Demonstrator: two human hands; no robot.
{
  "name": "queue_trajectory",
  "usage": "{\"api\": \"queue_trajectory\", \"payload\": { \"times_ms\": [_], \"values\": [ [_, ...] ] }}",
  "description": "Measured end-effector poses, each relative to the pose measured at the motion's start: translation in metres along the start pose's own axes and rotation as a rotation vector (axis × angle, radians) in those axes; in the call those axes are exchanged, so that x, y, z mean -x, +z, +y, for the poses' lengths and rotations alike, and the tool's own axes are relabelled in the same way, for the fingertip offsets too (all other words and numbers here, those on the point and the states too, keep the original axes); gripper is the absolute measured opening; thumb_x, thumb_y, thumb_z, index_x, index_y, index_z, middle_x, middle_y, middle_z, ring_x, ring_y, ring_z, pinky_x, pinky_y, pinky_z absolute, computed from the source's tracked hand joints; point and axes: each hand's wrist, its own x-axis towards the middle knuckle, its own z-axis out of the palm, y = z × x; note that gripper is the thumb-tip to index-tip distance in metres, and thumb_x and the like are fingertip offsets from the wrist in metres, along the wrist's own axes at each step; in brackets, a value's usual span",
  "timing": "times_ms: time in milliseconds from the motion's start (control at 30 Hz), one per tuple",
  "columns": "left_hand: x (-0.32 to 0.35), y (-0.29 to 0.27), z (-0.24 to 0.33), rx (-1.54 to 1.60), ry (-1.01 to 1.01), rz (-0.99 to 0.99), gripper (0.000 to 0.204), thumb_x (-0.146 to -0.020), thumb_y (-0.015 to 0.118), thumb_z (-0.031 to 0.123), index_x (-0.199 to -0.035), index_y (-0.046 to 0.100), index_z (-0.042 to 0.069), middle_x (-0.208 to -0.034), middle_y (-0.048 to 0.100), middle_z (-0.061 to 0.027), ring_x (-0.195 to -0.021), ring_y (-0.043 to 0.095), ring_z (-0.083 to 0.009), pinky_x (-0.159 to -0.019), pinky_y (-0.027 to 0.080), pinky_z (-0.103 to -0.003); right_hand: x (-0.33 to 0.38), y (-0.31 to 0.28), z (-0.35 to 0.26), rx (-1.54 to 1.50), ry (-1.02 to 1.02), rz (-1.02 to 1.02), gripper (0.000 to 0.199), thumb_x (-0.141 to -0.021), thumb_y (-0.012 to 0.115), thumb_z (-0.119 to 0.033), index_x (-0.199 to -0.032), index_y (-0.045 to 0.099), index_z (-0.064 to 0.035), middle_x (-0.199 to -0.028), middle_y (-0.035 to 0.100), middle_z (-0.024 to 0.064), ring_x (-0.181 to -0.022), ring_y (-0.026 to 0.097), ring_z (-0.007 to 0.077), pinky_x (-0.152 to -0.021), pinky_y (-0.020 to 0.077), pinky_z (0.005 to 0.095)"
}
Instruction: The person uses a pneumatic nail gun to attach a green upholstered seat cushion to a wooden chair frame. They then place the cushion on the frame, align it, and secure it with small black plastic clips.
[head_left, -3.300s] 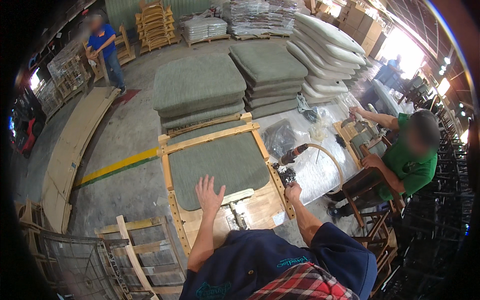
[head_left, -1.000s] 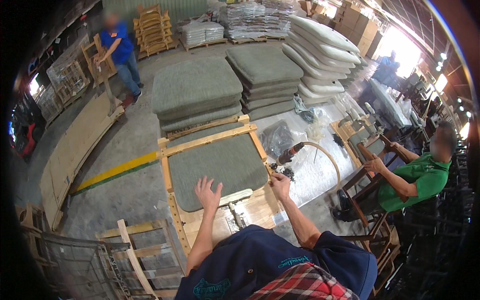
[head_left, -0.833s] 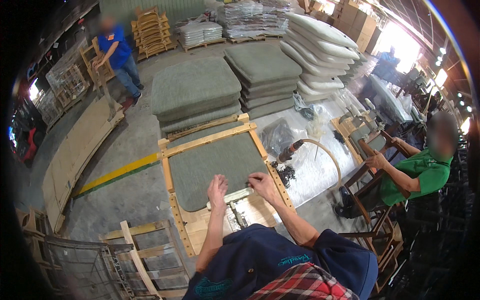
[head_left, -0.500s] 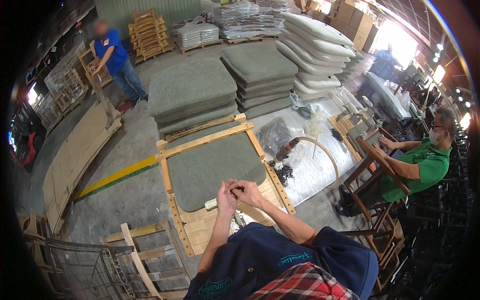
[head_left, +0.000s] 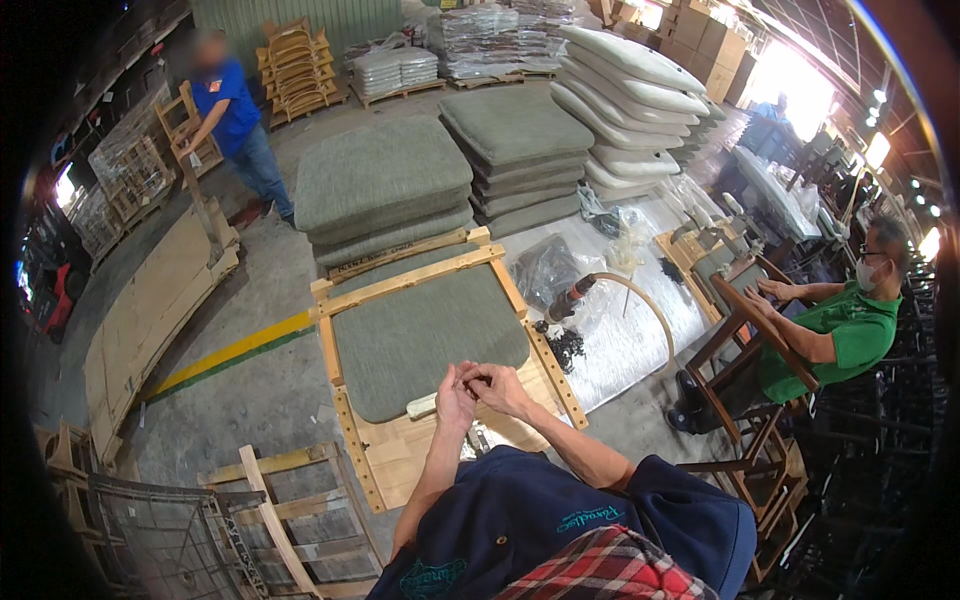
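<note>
Okay, I've got left hand (head_left: 457, 398) and right hand (head_left: 500, 390) curled together over the near edge of the grey-green cushion (head_left: 430, 335); can't tell what either grip holds. Cushion lies flat inside the wooden frame (head_left: 410, 282), black pieces (head_left: 566, 348) heaped just right.

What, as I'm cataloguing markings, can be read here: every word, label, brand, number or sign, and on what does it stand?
I won't copy wording, only place it.
Navy shirt: teal lettering, partly legible.
Rear wooden bar: dark lettering, small and foreshortened.
Lower-left slat: dark marks, too blurred to read.
Blue shirt: small orange patch, any print too small to read.
</note>
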Motion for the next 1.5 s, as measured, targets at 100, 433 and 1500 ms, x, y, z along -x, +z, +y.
{"api": "queue_trajectory", "payload": {
  "times_ms": [100, 433, 1500],
  "values": [
    [-0.003, -0.004, -0.001, 0.029, -0.005, -0.012, 0.041, -0.106, 0.052, 0.043, -0.119, 0.063, 0.005, -0.117, 0.067, -0.0101, -0.109, 0.062, -0.0246, -0.097, 0.048, -0.041, 0.000, 0.001, 0.003, -0.054, 0.001, 0.001, 0.018, -0.093, 0.067, -0.012, -0.104, 0.076, 0.0005, -0.086, 0.075, 0.0115, -0.077, 0.070, 0.0142, -0.070, 0.0559, 0.0310],
    [0.000, -0.002, -0.001, 0.028, -0.056, 0.023, 0.043, -0.104, 0.056, 0.043, -0.121, 0.062, 0.004, -0.115, 0.067, -0.0106, -0.110, 0.063, -0.0268, -0.098, 0.049, -0.042, 0.001, 0.003, 0.002, -0.027, 0.019, 0.049, 0.022, -0.094, 0.069, -0.017, -0.104, 0.073, 0.0019, -0.085, 0.074, 0.0120, -0.075, 0.069, 0.0146, -0.069, 0.0558, 0.0311],
    [-0.015, -0.029, -0.029, 0.071, 0.009, 0.190, 0.028, -0.102, 0.060, 0.021, -0.122, 0.054, 0.003, -0.113, 0.068, -0.0126, -0.103, 0.070, -0.0248, -0.092, 0.059, -0.036, 0.033, -0.104, 0.210, 0.547, 0.490, 0.293, 0.040, -0.080, 0.077, -0.030, -0.099, 0.074, 0.0057, -0.082, 0.075, 0.0231, -0.078, 0.074, 0.0363, -0.074, 0.0574, 0.0434]
  ]
}}
